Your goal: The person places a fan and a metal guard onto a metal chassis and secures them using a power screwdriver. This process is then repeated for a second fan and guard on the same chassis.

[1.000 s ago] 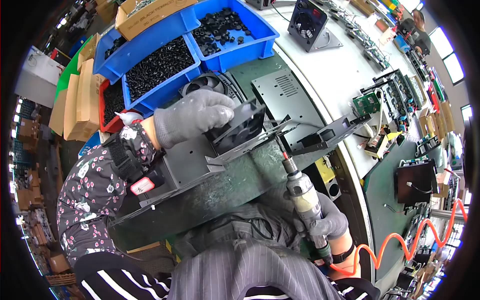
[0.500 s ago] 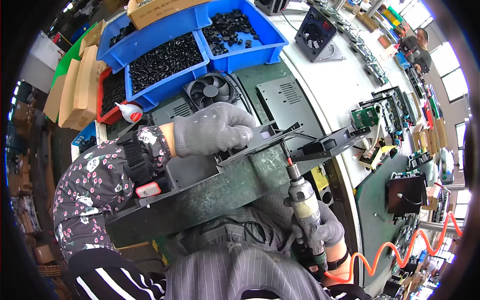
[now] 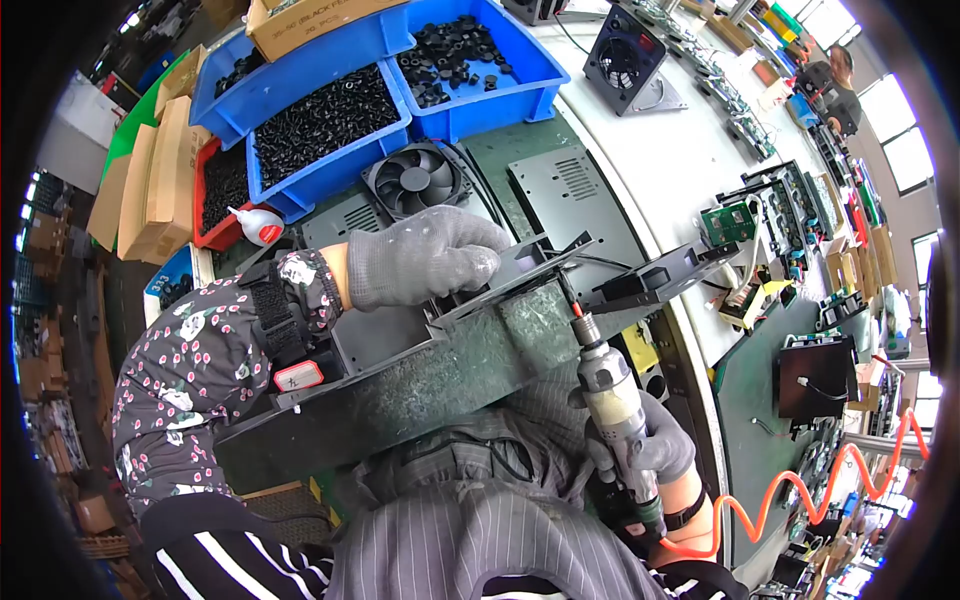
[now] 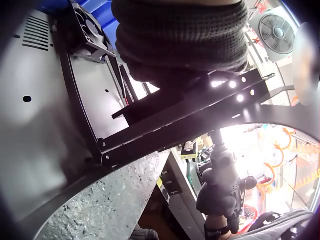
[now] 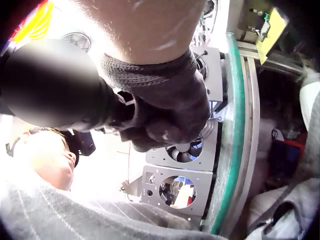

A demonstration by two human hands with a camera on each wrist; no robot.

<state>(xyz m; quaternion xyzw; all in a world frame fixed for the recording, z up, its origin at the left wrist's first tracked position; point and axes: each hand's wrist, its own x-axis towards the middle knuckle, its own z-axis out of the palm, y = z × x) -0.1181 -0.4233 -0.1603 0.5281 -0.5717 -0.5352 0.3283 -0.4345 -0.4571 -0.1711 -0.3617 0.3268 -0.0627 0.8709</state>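
Misalignment could be caused, and matt sheet metal scratched, if the folded chassis, set at the edge of the scuffed green bench, were poorly braced against the driver. The driver's rounded body is clasped by the right hand, its slim bit pointed towards the hole-pierced flange; over the flange the knit-gloved left hand is placed, its fingertips hidden, so whether anything is pinched cannot be told.
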